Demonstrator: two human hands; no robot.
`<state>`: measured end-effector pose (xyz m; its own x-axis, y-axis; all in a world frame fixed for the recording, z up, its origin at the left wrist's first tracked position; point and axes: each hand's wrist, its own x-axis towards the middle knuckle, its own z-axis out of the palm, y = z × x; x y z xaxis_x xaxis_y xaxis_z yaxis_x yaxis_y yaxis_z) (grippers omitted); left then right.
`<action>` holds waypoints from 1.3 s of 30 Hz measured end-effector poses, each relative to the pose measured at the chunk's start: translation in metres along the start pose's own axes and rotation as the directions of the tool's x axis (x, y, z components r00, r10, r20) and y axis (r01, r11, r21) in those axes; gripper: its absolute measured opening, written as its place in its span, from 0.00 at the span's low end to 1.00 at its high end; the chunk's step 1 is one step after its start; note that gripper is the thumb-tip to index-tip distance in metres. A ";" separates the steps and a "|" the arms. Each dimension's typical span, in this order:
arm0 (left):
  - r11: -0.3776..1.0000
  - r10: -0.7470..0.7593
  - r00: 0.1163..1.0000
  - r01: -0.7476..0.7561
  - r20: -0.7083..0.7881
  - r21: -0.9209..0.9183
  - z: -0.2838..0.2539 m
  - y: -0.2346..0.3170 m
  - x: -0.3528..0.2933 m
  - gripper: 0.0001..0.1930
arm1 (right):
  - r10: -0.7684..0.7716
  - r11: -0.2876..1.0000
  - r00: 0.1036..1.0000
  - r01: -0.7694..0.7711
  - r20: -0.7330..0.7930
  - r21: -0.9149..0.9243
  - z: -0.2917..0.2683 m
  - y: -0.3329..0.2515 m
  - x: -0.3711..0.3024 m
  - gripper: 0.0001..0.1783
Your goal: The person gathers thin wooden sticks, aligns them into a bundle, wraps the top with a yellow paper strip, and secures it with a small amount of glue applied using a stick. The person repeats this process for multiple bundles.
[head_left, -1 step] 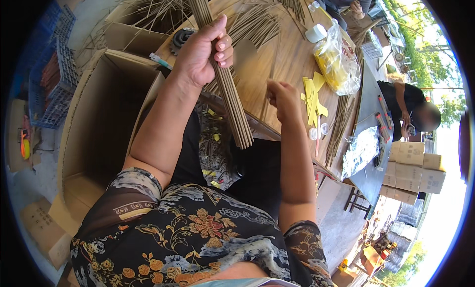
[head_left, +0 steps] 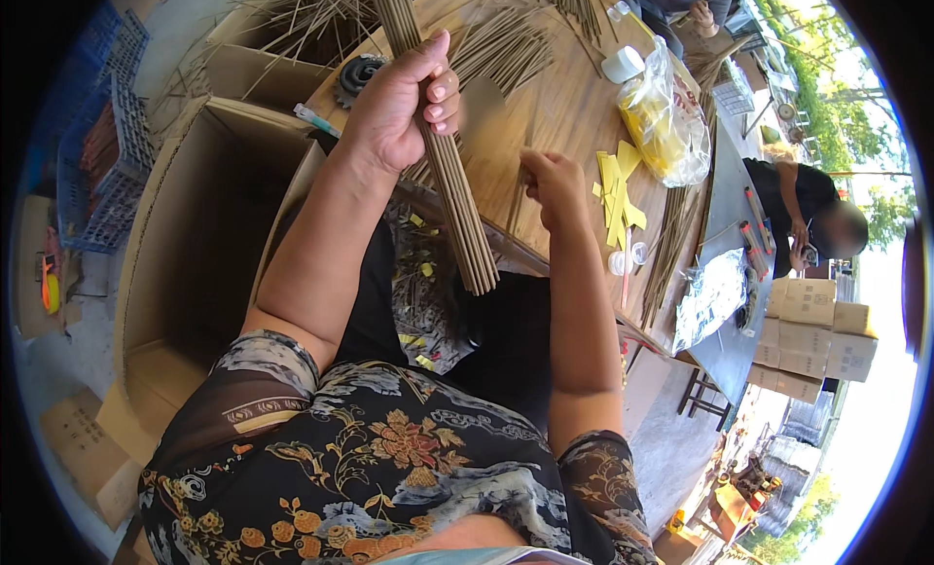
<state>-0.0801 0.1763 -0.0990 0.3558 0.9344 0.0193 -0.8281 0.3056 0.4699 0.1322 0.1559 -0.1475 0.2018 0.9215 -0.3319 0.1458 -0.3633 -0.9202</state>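
My left hand (head_left: 401,108) is wrapped around a bundle of thin brown sticks (head_left: 457,210). The bundle slants from the top of the view down over my lap, its lower ends nearly level with each other. To the right of it, my right hand (head_left: 558,190) hovers above the near part of the wooden table (head_left: 545,98), fingers curled in and thumb pressed to them. Whatever those fingers may pinch is too small or hidden to see. Yellow paper strips (head_left: 613,200) lie just right of that hand. More loose brown sticks (head_left: 506,54) are spread on the table farther back.
An open cardboard box (head_left: 199,234) stands at my left, with blue crates (head_left: 107,176) beyond. On the table are a clear bag with yellow contents (head_left: 666,117), a white-capped bottle (head_left: 623,65) and a dark coiled object (head_left: 358,78). A co-worker (head_left: 808,215) is at the right.
My right hand has shifted slightly left and up, away from the yellow strips. The left hand and the bundle have hardly moved.
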 end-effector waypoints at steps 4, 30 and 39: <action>0.999 -0.032 0.999 0.032 -0.030 0.030 0.003 -0.003 -0.001 0.17 | -0.251 0.881 0.964 0.192 -0.083 -0.433 0.011 -0.009 0.002 0.15; 0.992 0.124 0.982 -0.120 -0.143 0.036 0.005 -0.011 -0.003 0.14 | -0.306 0.749 0.919 0.393 0.248 -0.534 0.059 -0.031 -0.101 0.14; 0.994 0.002 0.993 0.011 -0.114 0.110 0.015 -0.028 -0.010 0.18 | -0.204 0.880 0.939 0.300 0.278 -0.368 0.051 -0.033 -0.090 0.17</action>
<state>-0.0538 0.1553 -0.0991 0.3022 0.9498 -0.0809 -0.7716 0.2936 0.5643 0.0596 0.0916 -0.0980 -0.1093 0.9774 -0.1811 0.5452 -0.0934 -0.8331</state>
